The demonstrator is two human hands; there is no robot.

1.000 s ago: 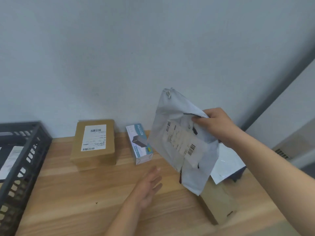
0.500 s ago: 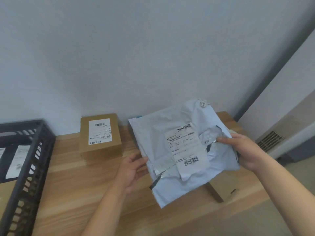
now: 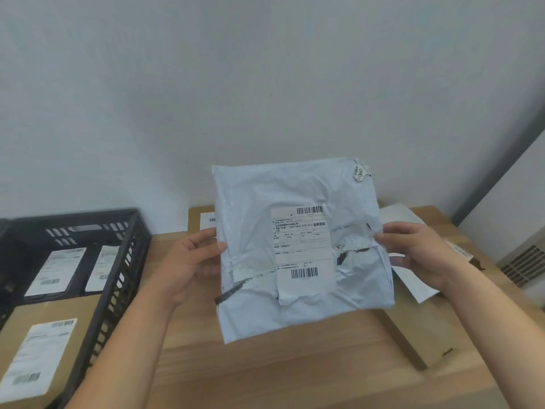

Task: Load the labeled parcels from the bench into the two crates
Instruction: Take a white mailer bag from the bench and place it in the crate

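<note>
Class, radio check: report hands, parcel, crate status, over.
Left hand, right hand both grip grey bag above bench. Crate at left, partly filled. No obstacle seen.

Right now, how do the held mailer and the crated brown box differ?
The grey mailer is wrinkled plastic; the brown box is stiff cardboard. The left hand and right hand hold the mailer up; the box lies in the black crate. Both carry white barcode labels.

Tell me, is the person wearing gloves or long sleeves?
No. The left hand and right hand are bare: no gloves, rings or watch showing. The left forearm and right forearm are bare too; no sleeve reaches into the picture.
</note>
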